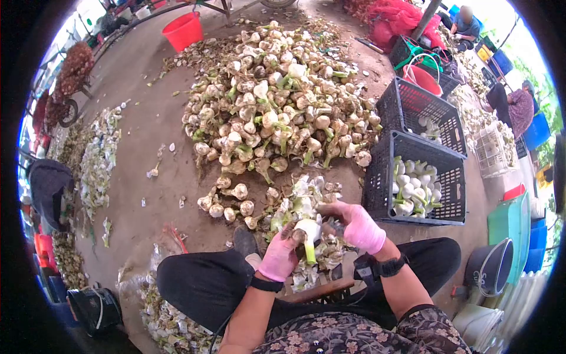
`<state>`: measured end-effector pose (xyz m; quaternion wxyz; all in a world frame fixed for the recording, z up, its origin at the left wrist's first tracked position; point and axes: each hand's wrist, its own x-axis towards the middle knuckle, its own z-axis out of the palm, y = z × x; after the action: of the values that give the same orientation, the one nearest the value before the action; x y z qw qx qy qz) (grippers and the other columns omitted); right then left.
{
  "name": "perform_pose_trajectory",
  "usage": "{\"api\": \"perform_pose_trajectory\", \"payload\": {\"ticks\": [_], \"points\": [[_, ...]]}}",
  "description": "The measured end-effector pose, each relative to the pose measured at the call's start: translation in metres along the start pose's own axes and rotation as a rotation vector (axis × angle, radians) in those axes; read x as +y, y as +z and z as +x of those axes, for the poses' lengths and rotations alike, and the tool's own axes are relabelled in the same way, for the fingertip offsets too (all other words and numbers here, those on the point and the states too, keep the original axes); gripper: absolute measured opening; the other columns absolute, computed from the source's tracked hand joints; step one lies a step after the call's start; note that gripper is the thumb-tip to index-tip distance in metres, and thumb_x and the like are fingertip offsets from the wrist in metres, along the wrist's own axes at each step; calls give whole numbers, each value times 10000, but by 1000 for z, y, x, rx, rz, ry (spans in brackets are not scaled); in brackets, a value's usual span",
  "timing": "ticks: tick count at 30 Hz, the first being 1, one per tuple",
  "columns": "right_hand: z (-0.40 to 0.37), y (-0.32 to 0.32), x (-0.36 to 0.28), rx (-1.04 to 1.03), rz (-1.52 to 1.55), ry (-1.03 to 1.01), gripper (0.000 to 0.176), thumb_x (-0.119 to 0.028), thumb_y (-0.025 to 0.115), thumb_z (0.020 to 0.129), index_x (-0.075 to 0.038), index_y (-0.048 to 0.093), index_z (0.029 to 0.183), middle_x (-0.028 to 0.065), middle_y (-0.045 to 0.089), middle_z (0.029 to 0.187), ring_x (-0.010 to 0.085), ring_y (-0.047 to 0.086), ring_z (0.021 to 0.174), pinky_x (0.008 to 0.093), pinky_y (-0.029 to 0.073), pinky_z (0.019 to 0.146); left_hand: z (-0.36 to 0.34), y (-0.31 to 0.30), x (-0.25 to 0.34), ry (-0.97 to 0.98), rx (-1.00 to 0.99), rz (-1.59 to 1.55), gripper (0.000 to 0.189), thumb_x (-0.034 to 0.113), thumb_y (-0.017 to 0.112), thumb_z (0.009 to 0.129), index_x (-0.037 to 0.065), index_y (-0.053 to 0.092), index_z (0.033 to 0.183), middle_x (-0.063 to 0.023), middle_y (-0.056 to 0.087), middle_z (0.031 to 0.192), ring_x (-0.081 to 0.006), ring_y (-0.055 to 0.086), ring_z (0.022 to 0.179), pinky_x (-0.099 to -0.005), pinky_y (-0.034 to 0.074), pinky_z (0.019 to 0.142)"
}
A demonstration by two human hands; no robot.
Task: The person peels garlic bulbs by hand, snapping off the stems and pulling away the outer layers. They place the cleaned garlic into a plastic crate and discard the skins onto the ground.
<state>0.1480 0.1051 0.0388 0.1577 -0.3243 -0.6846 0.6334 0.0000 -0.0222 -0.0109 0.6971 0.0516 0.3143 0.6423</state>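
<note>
A white garlic bulb [308,229] with a short green stem pointing down sits in my left hand [279,256]. That hand wears a pink glove with dirty, bare-looking fingertips, and its fingers are closed around the bulb's left side. My right hand [357,226], gloved the same way, is at the bulb's right side with fingers curled inward. Whether a strip of skin or a small tool is between them is hidden. Below and beyond the hands lies a heap of pale garlic skins [298,203]. Several unpeeled bulbs [239,192] lie on the ground just past my left hand.
A large pile of unpeeled garlic [277,106] rises ahead. To the right stand a black crate [451,186] of clean white bulbs and another black crate [433,100] behind it. A red bucket [183,31] stands at the back; a dark bucket [489,268] is at right. Other people sit far right.
</note>
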Motion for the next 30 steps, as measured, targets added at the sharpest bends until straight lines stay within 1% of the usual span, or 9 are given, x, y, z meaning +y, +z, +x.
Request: {"api": "perform_pose_trajectory", "payload": {"ticks": [5, 6, 14, 19, 21, 24, 27, 29, 30], "points": [[2, 0, -11, -66, -438, -119, 372, 93, 601, 682, -28, 660, 1028, 133, 660, 908, 208, 645, 833, 293, 497, 766, 3, -1, -3, 66, 60, 230, 439, 119, 667, 841, 1, 478, 1219, -64, 592, 1112, -146, 570, 1018, -278, 464, 875], [4, 1, -7, -60, -492, -224, 373, 77, 579, 625, -41, 677, 965, 143, 651, 874, 279, 637, 801, 323, 500, 736, 3, 0, -5, 65, 71, 173, 426, 142, 681, 836, 0, 501, 1195, -59, 598, 1095, -131, 576, 990, -264, 465, 863], [-4, 23, -14, -47, -742, -144, 205, -15, 566, 710, -39, 611, 909, 180, 609, 832, 363, 595, 812, 427, 475, 695, -1, -3, -3, 16, 119, 211, 440, 169, 723, 804, -9, 538, 1161, -52, 606, 1068, -119, 583, 950, -264, 474, 840], [3, 17, 15, 8, -515, -96, 199, -34, 597, 710, -23, 585, 908, 205, 603, 857, 390, 586, 836, 434, 473, 705, -3, -5, -6, -30, 69, 222, 500, 185, 762, 766, -22, 537, 1161, -55, 606, 1068, -122, 581, 946, -265, 475, 835], [13, 13, 40, 38, -667, 20, 248, -61, 639, 702, -14, 586, 940, 220, 614, 922, 397, 586, 899, 425, 478, 759, -2, -4, -7, 11, -30, 356, 562, 197, 787, 736, -27, 522, 1179, -57, 601, 1078, -130, 581, 953, -264, 473, 839], [18, 2, 73, 101, -698, 4, 227, -4, 622, 719, 1, 604, 945, 190, 621, 848, 291, 624, 795, 362, 480, 691, 5, -8, -4, 96, 6, 411, 658, 159, 806, 706, -29, 459, 1233, -62, 595, 1098, -134, 576, 967, -271, 472, 851], [10, 1, 68, 60, -514, 38, 286, -34, 644, 747, -10, 618, 1031, 157, 637, 914, 248, 628, 856, 328, 489, 768, 4, 0, -3, 103, 66, 338, 747, 90, 820, 670, -28, 401, 1277, -75, 592, 1108, -142, 571, 985, -284, 470, 864], [8, 4, 44, 37, 300, 178, 315, -78, 685, 761, -19, 630, 1065, 113, 639, 938, 202, 623, 875, 304, 480, 816, 7, 5, -4, 267, 95, 607, 741, 26, 807, 643, -26, 409, 1266, -70, 592, 1095, -148, 571, 983, -286, 473, 863], [6, 2, 28, -11, 95, 175, 283, -117, 711, 766, -18, 649, 1024, 90, 628, 941, 164, 610, 861, 296, 480, 792, 10, 5, -10, 326, 138, 603, 736, 44, 804, 618, -24, 421, 1242, -95, 599, 1079, -188, 589, 984, -303, 478, 857]]}}
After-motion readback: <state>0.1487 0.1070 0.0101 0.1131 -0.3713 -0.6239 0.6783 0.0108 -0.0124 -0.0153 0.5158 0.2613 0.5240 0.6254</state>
